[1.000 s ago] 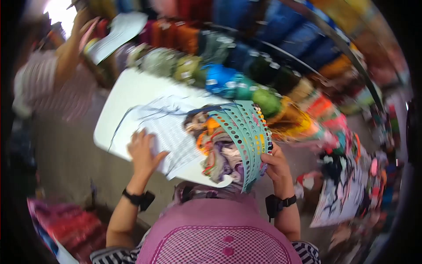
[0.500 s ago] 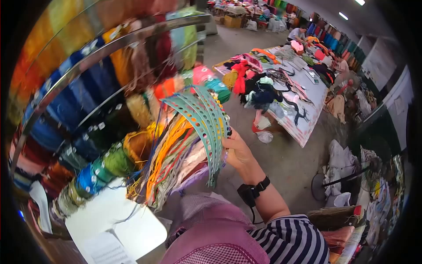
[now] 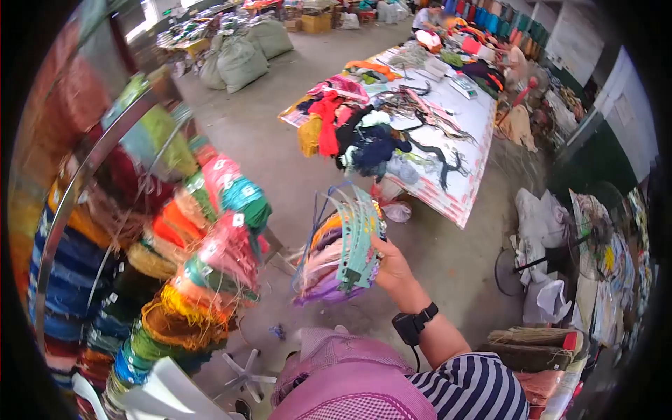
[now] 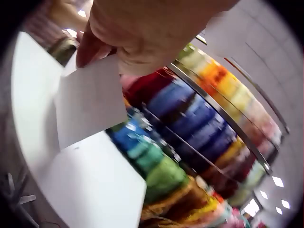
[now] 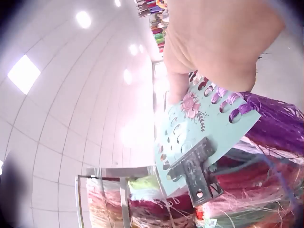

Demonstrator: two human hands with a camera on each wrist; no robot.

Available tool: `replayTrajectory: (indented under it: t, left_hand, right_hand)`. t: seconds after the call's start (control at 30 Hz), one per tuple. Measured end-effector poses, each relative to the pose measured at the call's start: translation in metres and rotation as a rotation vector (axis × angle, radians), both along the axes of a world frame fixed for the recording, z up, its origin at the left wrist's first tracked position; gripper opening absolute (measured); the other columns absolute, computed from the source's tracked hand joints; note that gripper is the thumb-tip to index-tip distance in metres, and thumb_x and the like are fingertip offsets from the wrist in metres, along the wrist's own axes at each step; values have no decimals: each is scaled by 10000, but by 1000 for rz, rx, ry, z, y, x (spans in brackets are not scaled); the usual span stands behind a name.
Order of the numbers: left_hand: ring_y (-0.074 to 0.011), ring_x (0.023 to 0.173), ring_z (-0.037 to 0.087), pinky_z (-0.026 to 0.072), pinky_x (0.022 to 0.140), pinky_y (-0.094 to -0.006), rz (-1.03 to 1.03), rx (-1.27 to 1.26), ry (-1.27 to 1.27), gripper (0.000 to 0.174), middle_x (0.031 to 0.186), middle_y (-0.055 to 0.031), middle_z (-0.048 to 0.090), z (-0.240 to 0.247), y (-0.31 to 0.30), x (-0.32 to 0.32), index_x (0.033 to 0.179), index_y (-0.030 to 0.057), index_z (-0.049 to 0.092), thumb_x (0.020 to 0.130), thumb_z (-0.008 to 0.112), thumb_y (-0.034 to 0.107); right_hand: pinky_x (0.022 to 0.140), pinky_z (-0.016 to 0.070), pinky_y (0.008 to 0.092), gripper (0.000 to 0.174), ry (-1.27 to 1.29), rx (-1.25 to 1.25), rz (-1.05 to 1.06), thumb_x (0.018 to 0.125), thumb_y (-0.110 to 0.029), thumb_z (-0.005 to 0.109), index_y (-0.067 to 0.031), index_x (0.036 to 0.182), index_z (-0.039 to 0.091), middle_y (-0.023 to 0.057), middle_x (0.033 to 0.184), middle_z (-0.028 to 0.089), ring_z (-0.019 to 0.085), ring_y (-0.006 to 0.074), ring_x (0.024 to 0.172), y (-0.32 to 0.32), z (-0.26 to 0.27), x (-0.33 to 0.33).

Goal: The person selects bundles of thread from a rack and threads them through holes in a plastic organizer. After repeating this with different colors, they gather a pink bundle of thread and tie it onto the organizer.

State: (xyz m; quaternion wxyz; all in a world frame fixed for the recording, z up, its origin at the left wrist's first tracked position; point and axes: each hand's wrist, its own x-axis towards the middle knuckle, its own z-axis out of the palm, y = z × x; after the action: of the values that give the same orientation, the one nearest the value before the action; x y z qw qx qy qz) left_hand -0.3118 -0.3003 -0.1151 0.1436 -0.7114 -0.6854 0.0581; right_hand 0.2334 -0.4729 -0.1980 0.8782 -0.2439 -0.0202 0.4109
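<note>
A yarn workroom is spreading out around a grey floor (image 3: 448, 273), with colour crowding in on several sides. The fingers of the right hand (image 3: 394, 266) are gripping a mint card (image 3: 357, 234) by its edge, in mid-air over the floor; that hold is probably leaving the card's face in sight and its threads (image 3: 323, 246) free to hang. These are looping through the holes and trailing off the side away from the hand, in orange, pink and purple. A dark clip (image 5: 194, 173) is biting one end of the card, perhaps to bind it together. The left hand (image 4: 142, 33) is out of the head view; in its own wrist view the fingers are pinching a paper (image 4: 90, 107), seemingly by its edge, over a white tabletop (image 4: 95, 190), though some fingertips are hidden. Alongside, skeins (image 3: 168, 318) are lying packed in rows and others are hanging from a metal rack (image 3: 122, 131), roughly grouped by colour, likely so that shades are easy to find; small white tags (image 3: 239, 218) are probably marking them. Farther off, heaped yarn (image 3: 371, 143) is covering part of a far tabletop (image 3: 448, 203), and bulging sacks (image 3: 243, 64) are standing behind.
</note>
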Motion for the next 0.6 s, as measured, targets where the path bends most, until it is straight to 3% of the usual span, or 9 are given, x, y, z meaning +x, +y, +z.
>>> replayTrajectory:
  t: [0.07, 0.17, 0.33, 0.4, 0.47, 0.6]
  left_hand:
    - [-361, 697, 657, 514, 588, -452, -213, -118, 28, 458, 880, -196, 681, -18, 5, 37, 1334, 37, 474, 888, 507, 134]
    - [-354, 794, 666, 527, 636, -447, -338, -508, 87, 458, 940, -205, 680, 6, -8, 143, 1329, 61, 486, 884, 518, 161]
    - [-372, 829, 658, 515, 672, -473, -622, -863, 248, 493, 889, -213, 668, -58, 26, 240, 1227, 109, 556, 756, 667, 197]
    - [-379, 843, 655, 509, 687, -484, -728, -878, 200, 510, 868, -216, 663, -83, 40, 279, 1187, 129, 584, 704, 727, 211]
    - [-376, 652, 645, 480, 599, -512, -988, -678, -67, 302, 649, -169, 633, -95, 48, 324, 1062, 157, 626, 770, 579, 96]
    - [-389, 643, 636, 477, 600, -494, -1119, -691, -153, 334, 659, -164, 639, -122, 69, 424, 1083, 113, 582, 752, 579, 71]
  right_hand:
    - [920, 508, 388, 374, 50, -29, -40, 935, -121, 571, -28, 1285, 479, 98, 1174, 616, 621, 209, 1045, -8, -9, 11]
    - [835, 523, 343, 319, 91, -78, -119, 920, -112, 596, -31, 1224, 540, 69, 1132, 638, 638, 181, 959, -17, -26, 36]
    - [807, 523, 318, 302, 39, -142, -233, 914, -110, 607, -39, 1202, 555, 49, 1085, 654, 641, 157, 917, -21, -14, 87]
    - [807, 524, 315, 299, 4, -148, -249, 913, -110, 609, -40, 1199, 557, 46, 1077, 657, 642, 154, 915, -20, -13, 116]
    - [814, 522, 314, 305, -32, -157, -317, 911, -110, 614, -42, 1202, 555, 43, 1068, 661, 643, 155, 918, -19, -7, 143]
    - [845, 515, 318, 354, 19, -192, -432, 907, -96, 618, -37, 1243, 524, 55, 1119, 643, 632, 163, 965, -26, 17, 194]
